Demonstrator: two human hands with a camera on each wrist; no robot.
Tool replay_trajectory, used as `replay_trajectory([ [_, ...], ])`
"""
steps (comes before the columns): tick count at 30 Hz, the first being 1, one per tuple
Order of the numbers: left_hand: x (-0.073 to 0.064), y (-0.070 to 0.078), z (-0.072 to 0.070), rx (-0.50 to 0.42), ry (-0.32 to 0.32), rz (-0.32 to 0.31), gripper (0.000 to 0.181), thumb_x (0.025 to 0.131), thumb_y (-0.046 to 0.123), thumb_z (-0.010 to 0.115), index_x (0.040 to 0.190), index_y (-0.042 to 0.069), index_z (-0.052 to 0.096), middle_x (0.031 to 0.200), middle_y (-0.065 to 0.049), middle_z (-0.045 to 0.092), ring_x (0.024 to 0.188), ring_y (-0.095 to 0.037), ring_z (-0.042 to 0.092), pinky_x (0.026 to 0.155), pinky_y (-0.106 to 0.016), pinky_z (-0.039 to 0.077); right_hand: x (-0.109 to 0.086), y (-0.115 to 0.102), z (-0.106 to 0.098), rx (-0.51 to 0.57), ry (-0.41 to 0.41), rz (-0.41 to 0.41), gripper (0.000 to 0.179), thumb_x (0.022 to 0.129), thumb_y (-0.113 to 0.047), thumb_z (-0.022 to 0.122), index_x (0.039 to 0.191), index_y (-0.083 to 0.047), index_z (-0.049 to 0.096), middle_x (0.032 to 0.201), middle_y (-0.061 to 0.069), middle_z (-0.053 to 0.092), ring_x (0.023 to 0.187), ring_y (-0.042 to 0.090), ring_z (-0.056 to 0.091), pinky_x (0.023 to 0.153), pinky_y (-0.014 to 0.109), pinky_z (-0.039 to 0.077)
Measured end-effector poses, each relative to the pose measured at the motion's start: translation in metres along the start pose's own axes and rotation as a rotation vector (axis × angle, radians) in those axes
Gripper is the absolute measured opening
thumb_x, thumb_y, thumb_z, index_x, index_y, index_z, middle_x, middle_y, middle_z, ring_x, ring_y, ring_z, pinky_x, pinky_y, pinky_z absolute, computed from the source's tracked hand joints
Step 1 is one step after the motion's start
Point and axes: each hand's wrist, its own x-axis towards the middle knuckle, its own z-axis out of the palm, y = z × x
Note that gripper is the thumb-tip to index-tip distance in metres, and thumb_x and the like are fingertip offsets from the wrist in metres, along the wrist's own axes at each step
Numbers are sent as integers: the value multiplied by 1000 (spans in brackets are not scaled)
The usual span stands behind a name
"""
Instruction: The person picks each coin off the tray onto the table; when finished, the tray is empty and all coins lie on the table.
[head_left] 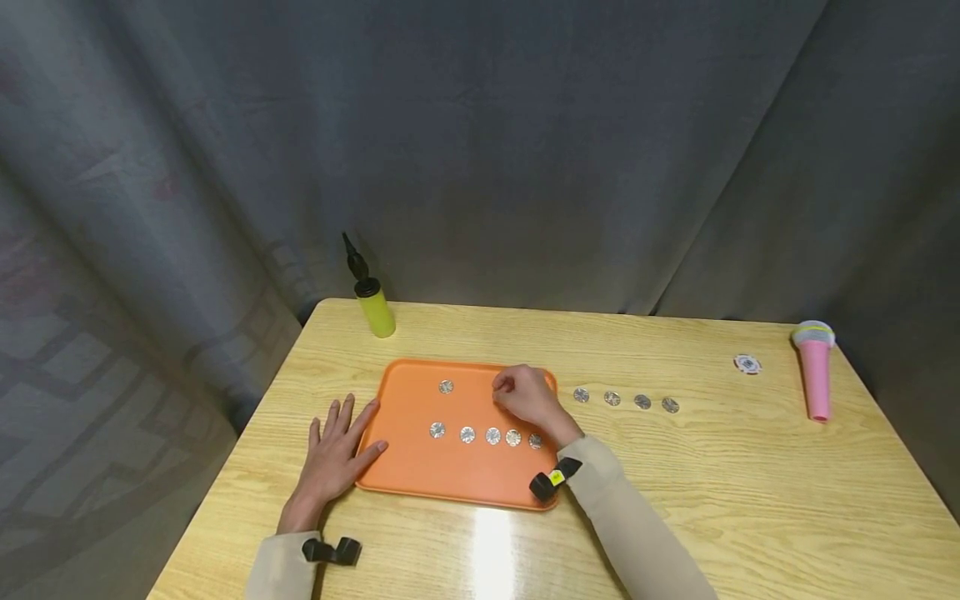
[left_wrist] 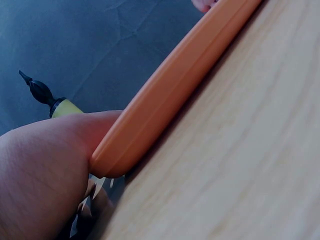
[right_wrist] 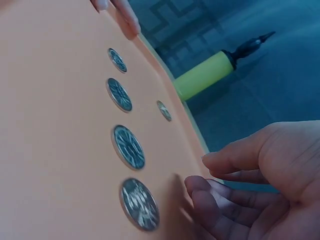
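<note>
Seems past halfway: shows six silver coins (head_left: 468, 435) on the orange tray (head_left: 442, 475), one far left, five in a nearer row. Apparently leaves four more coins (head_left: 612, 399) in line on the desk (head_left: 750, 483), right of the tray. Rests the left hand (head_left: 333, 457) on the tray's left edge with fingers apart. Holds the right hand (head_left: 528, 396) above the far right part with fingers curled; cannot tell if pinching a coin.

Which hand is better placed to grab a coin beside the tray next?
Probably the right hand: it is nearer the four coins beside the tray, while the left hand touches the opposite edge.
</note>
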Motion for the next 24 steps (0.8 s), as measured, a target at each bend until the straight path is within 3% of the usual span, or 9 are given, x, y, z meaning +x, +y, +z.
replay_trajectory([
  [14, 0, 0, 0, -8, -9, 7, 72, 96, 47, 60, 157, 20, 35, 165, -29, 18, 152, -54, 10, 115, -74, 3, 19, -12, 30, -5, -27, -62, 7, 87, 0, 70, 92, 0, 74, 85, 11, 71, 73, 14, 60, 67, 26, 50],
  [24, 0, 1, -1, -7, -19, -4, 72, 96, 47, 60, 157, 20, 35, 165, -28, 17, 153, -53, 9, 115, -74, 1, 34, -20, 49, -7, 23, -86, 11, 85, -3, 75, 96, -2, 76, 90, 10, 74, 82, 18, 67, 74, 30, 55],
])
